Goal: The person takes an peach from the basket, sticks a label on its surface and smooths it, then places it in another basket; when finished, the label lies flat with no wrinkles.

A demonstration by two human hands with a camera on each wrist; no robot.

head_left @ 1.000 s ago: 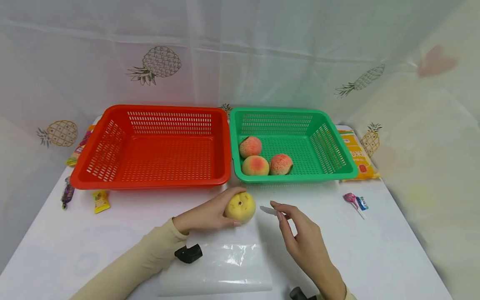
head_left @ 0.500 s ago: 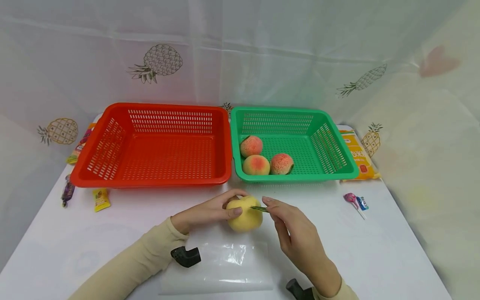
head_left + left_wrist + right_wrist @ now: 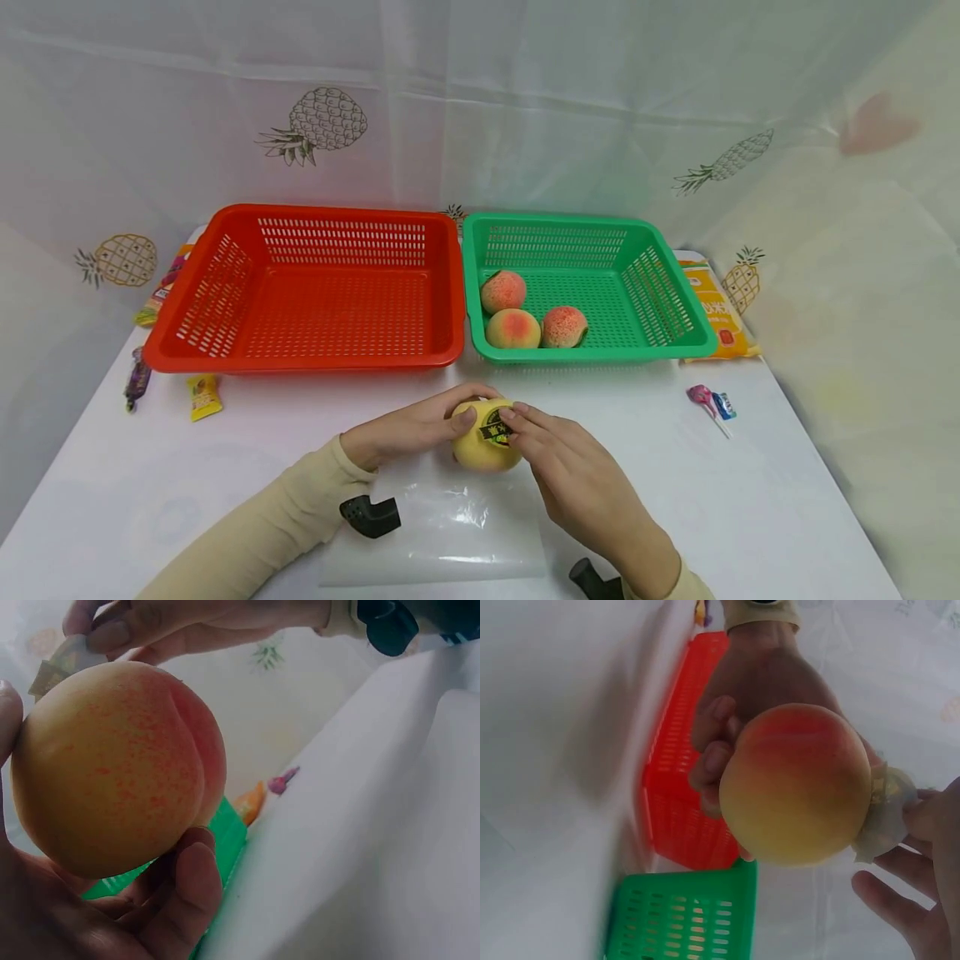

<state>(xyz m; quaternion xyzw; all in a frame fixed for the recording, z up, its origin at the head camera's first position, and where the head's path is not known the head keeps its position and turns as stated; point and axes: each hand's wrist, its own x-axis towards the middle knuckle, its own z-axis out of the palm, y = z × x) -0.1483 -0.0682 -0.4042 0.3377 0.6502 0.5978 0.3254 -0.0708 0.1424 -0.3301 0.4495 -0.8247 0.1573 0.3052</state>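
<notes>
My left hand (image 3: pixel 423 427) grips a yellow peach (image 3: pixel 482 455) from its left side, above the table in front of the baskets. The left wrist view shows a red blush on the peach (image 3: pixel 112 772), with thumb and fingers around it. My right hand (image 3: pixel 588 471) reaches in from the right and pinches a sticker (image 3: pixel 493 428) with black and yellow print at its edge. Part of this sticker lies against the upper side of the peach. Its pale back (image 3: pixel 889 814) stands away from the skin in the right wrist view.
A red basket (image 3: pixel 300 365) and a green basket (image 3: pixel 592 356) with peaches (image 3: pixel 513 329) stand behind. A clear plastic sheet (image 3: pixel 435 550) lies in front. Candies (image 3: pixel 204 397), a lollipop (image 3: pixel 700 395) and a yellow snack bag (image 3: pixel 720 317) lie at the sides.
My right hand has brought the sticker leftward onto the peach, turning its printed face into view. My left hand has turned the peach and moved its thumb onto the upper side.
</notes>
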